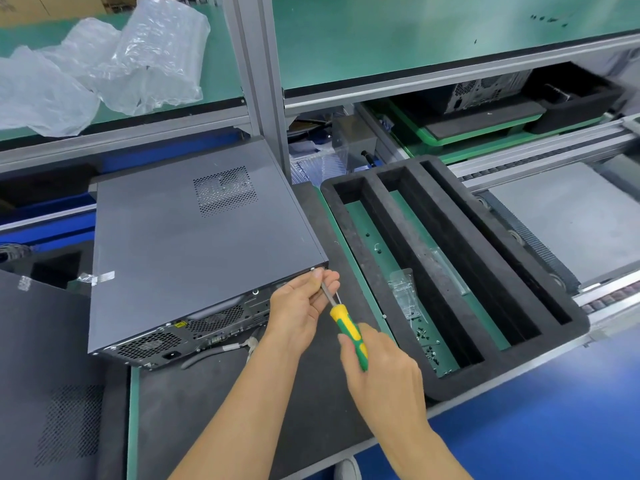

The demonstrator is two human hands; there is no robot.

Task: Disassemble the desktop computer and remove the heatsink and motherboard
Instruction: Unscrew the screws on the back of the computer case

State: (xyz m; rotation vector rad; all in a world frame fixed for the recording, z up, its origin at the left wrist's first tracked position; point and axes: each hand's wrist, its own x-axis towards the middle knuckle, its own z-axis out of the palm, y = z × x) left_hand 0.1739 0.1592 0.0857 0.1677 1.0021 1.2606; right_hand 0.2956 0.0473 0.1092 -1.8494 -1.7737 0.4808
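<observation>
Here the right hand (379,372) grips the screwdriver (348,332) handle, the left hand (301,311) pinching its shaft, seemingly at the computer case (194,251) screw.

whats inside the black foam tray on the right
The black foam tray has long slots. The nearest slot holds small dark screws and clear plastic bags on a green base. The two far slots' floors are mostly hidden by their walls.

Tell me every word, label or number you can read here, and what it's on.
No text here can be read.
Yellow sticker on the back of the computer case: too small to read.
Pale tape strip on the case's side panel: blurred, no legible print.
Screwdriver handle: no visible marking.
</observation>
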